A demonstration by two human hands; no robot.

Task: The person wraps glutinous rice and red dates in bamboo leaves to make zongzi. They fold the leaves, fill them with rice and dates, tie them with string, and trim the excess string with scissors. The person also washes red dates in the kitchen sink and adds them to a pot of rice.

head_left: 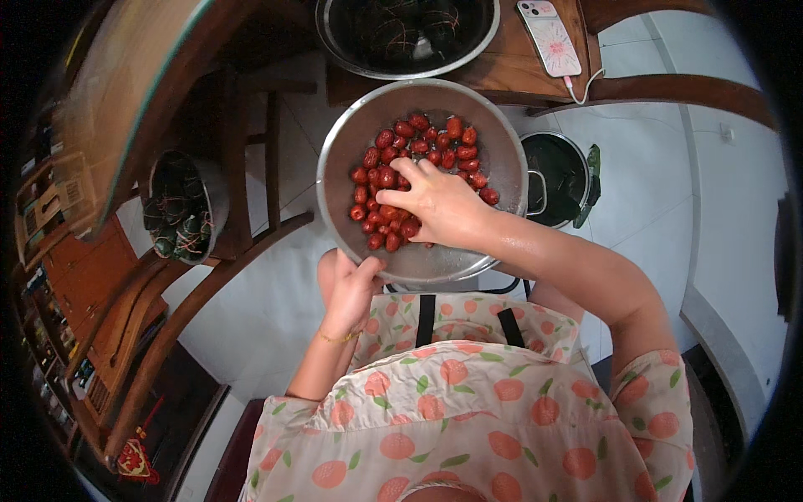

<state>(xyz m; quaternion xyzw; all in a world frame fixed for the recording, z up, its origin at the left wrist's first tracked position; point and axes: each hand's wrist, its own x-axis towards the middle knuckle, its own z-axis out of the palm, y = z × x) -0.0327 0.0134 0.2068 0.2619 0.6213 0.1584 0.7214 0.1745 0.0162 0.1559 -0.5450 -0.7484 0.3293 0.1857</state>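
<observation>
the left hand (351, 289) grips the near-left rim of a steel bowl (499, 149), thumb over the edge. the right hand (452, 205) dips among the wet red dates (387, 177), fingers spread and bent; i cannot tell whether it closes on any. the dates lie inside the bowl, mostly toward its far and left sides. beyond the bowl's far rim, a dark-bottomed basin (477, 57) stands on a wooden tabletop (512, 81). near the tabletop's right edge lies a phone (549, 38), its pale case printed with a pinkish-red burst; any lettering is too small to read. a pink-tipped cable (577, 101) plugs into its near end. a red hanging ornament (134, 460) at far left bears golden markings, likewise unreadable.
</observation>
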